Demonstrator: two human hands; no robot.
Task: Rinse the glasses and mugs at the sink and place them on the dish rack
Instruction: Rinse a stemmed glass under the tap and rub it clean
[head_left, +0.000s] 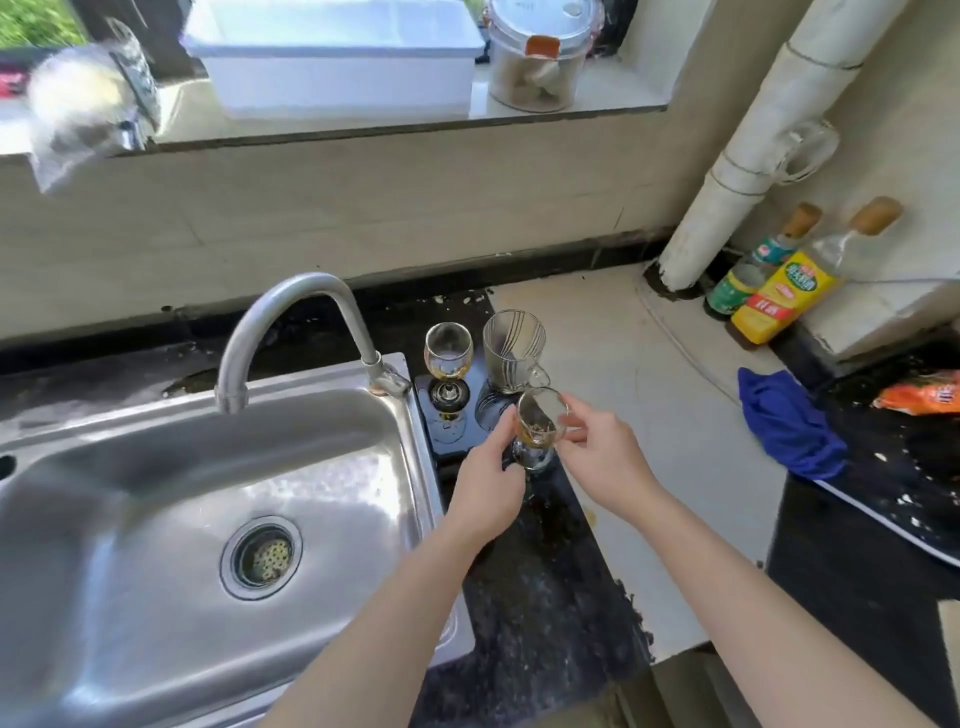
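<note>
Fingers of the left hand (488, 493) and right hand (608, 462) both pinch one tilted stemmed glass (537, 423) above the counter (545, 597), beside the sink (130, 519).

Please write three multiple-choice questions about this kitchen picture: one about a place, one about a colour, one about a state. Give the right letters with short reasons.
1. Where does the striped mug stand? A) on a wooden shelf B) inside a cupboard C) on the dark counter beside the sink
2. What colour is the crumpled cloth? A) blue B) red C) white
3. How is the small stemmed glass held? A) nobody touches it B) both hands hold it C) one hand alone holds it
Answers: 1 C, it stands right of the sink rim. 2 A, it is plainly blue. 3 B, the left hand and the right hand both pinch it.
</note>
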